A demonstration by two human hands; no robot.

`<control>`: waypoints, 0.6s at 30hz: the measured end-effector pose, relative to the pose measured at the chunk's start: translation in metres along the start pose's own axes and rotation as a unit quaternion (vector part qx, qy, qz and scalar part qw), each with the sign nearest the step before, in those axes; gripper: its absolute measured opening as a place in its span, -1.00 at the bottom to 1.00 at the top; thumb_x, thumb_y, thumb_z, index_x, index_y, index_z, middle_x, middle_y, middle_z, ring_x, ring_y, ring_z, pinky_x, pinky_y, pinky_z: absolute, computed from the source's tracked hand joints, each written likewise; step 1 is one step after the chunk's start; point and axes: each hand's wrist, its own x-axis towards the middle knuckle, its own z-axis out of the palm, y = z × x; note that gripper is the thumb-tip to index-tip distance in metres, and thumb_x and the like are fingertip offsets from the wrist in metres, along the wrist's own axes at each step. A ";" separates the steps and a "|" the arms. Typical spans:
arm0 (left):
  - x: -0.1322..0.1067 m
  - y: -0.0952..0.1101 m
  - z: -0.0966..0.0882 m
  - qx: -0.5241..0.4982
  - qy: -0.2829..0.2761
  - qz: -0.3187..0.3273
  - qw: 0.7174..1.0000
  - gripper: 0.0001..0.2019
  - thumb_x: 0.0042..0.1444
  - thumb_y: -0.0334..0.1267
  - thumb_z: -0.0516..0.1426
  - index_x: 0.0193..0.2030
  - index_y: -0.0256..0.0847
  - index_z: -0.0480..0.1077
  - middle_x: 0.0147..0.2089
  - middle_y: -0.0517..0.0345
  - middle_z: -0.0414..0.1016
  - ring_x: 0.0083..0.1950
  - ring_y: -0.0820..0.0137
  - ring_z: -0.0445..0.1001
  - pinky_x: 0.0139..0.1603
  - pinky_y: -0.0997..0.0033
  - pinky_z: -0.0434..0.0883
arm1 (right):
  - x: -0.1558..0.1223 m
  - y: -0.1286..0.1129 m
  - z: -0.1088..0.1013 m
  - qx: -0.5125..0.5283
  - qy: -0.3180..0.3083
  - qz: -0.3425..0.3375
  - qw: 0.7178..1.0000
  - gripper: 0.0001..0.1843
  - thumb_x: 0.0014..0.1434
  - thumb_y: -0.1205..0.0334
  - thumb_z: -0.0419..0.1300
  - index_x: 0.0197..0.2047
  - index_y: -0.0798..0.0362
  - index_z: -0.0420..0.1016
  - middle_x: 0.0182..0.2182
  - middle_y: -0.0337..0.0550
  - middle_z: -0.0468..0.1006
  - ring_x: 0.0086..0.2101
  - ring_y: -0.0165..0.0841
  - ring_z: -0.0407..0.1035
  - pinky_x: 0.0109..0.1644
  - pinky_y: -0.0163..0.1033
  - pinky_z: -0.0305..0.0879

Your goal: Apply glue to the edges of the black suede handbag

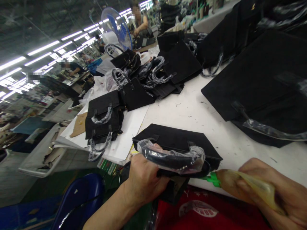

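Observation:
A black handbag [172, 135] lies at the near edge of the white table, its handle [170, 159] wrapped in clear plastic. My left hand [146, 172] is closed on the bag beside the handle; part of the fingers is hidden behind it. In my right hand [263, 185] is a yellowish squeeze bottle [240, 183] with a green collar [214, 179], fingers wrapped round it. The bottle's nozzle points left toward the bag's near side, and its tip is hard to make out there.
More black handbags with wrapped handles stand to the left [103, 115] and lie heaped at the back [144, 92]. A large black bag [261, 83] is at right on the white table [177, 108]. A blue chair [81, 198] stands lower left; a fan [117, 27] and other people are behind.

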 end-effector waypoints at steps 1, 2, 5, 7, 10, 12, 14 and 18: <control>0.000 0.000 0.000 0.002 -0.001 -0.001 1.000 -0.85 0.06 -0.49 0.16 -0.25 -0.23 0.47 -0.25 0.04 0.63 -0.28 0.34 0.55 -0.31 0.36 0.52 | 0.000 0.000 -0.001 -0.008 0.004 -0.004 1.000 -0.92 0.33 0.18 0.11 -0.20 -0.11 0.43 -0.35 -0.22 0.47 -0.46 -0.37 0.44 -0.51 -0.35 0.35; -0.001 -0.001 0.001 0.004 -0.001 -0.003 1.000 -0.85 0.06 -0.48 0.15 -0.24 -0.23 0.47 -0.25 0.04 0.63 -0.29 0.34 0.54 -0.31 0.35 0.52 | 0.001 -0.001 -0.001 -0.026 0.015 -0.016 0.999 -0.92 0.32 0.21 0.11 -0.21 -0.10 0.43 -0.36 -0.22 0.47 -0.48 -0.37 0.43 -0.52 -0.34 0.36; -0.001 -0.002 0.002 -0.001 0.017 -0.009 1.000 -0.85 0.03 -0.47 0.18 -0.23 -0.24 0.48 -0.29 0.03 0.62 -0.30 0.33 0.55 -0.33 0.35 0.52 | 0.004 0.000 -0.001 -0.068 0.043 -0.035 0.996 -0.91 0.29 0.21 0.09 -0.25 -0.08 0.41 -0.44 -0.22 0.44 -0.58 -0.38 0.36 -0.59 -0.31 0.30; -0.001 -0.001 0.003 -0.008 0.018 -0.008 1.000 -0.84 0.03 -0.48 0.18 -0.23 -0.24 0.49 -0.27 0.02 0.63 -0.27 0.31 0.55 -0.31 0.33 0.53 | 0.004 0.000 -0.001 -0.031 0.033 -0.010 0.999 -0.90 0.31 0.16 0.10 -0.24 -0.09 0.41 -0.43 -0.22 0.45 -0.55 -0.36 0.39 -0.57 -0.32 0.32; 0.000 0.000 0.002 -0.013 0.011 -0.003 1.000 -0.80 0.04 -0.51 0.16 -0.20 -0.24 0.49 -0.23 0.02 0.64 -0.26 0.32 0.56 -0.29 0.34 0.52 | 0.003 -0.001 -0.002 -0.002 0.017 0.017 1.000 -0.90 0.34 0.14 0.12 -0.24 -0.11 0.42 -0.37 -0.20 0.49 -0.45 -0.32 0.45 -0.51 -0.35 0.38; 0.000 0.001 0.002 -0.010 0.019 -0.007 1.000 -0.83 0.04 -0.50 0.17 -0.22 -0.26 0.49 -0.26 0.00 0.63 -0.30 0.33 0.55 -0.33 0.36 0.50 | 0.004 -0.001 -0.003 -0.039 0.033 0.009 0.999 -0.89 0.33 0.14 0.11 -0.25 -0.11 0.41 -0.39 -0.19 0.48 -0.49 -0.33 0.43 -0.51 -0.34 0.37; 0.000 0.000 0.003 -0.007 0.032 -0.012 0.999 -0.88 0.02 -0.48 0.18 -0.27 -0.28 0.48 -0.30 -0.03 0.61 -0.33 0.34 0.54 -0.37 0.37 0.49 | 0.004 0.000 -0.003 -0.072 0.048 0.000 0.996 -0.89 0.32 0.13 0.10 -0.24 -0.10 0.41 -0.41 -0.19 0.47 -0.55 -0.34 0.38 -0.54 -0.30 0.35; -0.002 -0.001 0.005 -0.007 0.022 -0.009 1.000 -0.85 0.00 -0.49 0.17 -0.26 -0.28 0.50 -0.27 -0.05 0.62 -0.31 0.32 0.54 -0.32 0.32 0.50 | 0.001 0.001 -0.002 -0.017 0.018 0.015 1.000 -0.89 0.32 0.13 0.11 -0.23 -0.11 0.44 -0.38 -0.18 0.47 -0.51 -0.32 0.42 -0.56 -0.30 0.34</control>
